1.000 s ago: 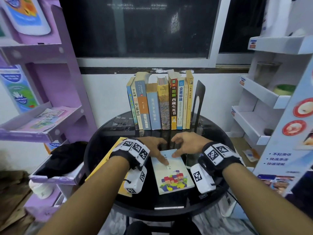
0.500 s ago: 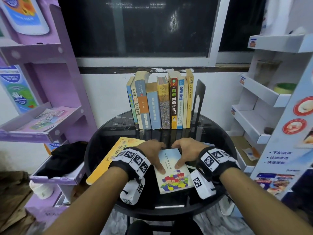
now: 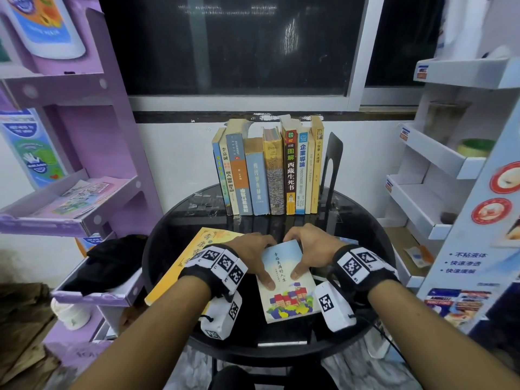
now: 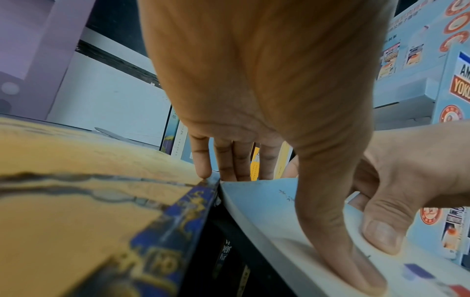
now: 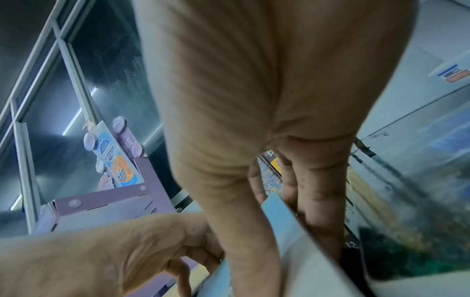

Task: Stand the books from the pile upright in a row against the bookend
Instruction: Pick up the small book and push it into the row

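Both hands held the same book. The left hand (image 3: pixel 254 253) had its thumb pressed flat on the cover and its fingers curled over the far-left edge; the right hand (image 3: pixel 309 249) mirrored it, thumb on the cover and fingers hooked under the far-right edge, as the right wrist view showed. Between them the pale-blue book (image 3: pixel 288 288) lay face up at the near middle of the round black table (image 3: pixel 365 220), its far end seemingly raised a little in the grip, its long axis running away from the person and tilted slightly left. It appeared to rest on at least one dark volume beneath it, though how many remained in the pile could not be told. Just left of it, touching the left little finger in the left wrist view, lay a large yellow book (image 3: pixel 183 260), flat and slanted. Straight ahead, at the far edge of the table, nine books stood in a row (image 3: pixel 267 175) with spines facing the person, the rightmost against the black bookend (image 3: pixel 332 164). The open end of that row was on the left, so the held book would probably have to be tipped upright and carried forward and leftward; the left hand sat nearer that slot.
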Demonstrator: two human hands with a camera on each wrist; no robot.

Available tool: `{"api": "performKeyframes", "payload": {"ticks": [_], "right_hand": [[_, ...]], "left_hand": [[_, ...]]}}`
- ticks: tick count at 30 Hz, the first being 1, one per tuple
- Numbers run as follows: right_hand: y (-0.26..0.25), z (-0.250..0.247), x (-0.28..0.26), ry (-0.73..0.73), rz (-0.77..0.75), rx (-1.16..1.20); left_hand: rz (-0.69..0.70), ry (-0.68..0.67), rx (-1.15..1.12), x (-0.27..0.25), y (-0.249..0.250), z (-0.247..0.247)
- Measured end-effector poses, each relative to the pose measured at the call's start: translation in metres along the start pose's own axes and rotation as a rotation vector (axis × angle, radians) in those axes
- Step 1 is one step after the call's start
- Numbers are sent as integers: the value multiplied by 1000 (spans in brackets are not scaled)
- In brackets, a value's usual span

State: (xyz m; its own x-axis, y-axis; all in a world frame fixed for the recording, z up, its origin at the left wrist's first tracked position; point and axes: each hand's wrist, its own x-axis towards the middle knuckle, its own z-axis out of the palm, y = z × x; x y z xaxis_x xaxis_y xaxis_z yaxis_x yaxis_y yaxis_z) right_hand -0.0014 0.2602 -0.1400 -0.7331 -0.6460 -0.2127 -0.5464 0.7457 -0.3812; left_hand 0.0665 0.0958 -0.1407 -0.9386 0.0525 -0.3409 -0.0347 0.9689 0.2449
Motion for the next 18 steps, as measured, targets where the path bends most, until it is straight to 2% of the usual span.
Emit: {"api": "performKeyframes", "payload": {"ticks": [10, 15, 18], "right_hand": [[0, -10, -4, -8, -35, 220], [-1, -20, -4, 56, -69, 285], [-1, -27, -4, 131, -76, 351]], "left_hand": [[37, 46, -50, 3, -5, -1], [33, 137, -200, 2, -10, -9], [28, 206, -423, 1, -14, -13]]}}
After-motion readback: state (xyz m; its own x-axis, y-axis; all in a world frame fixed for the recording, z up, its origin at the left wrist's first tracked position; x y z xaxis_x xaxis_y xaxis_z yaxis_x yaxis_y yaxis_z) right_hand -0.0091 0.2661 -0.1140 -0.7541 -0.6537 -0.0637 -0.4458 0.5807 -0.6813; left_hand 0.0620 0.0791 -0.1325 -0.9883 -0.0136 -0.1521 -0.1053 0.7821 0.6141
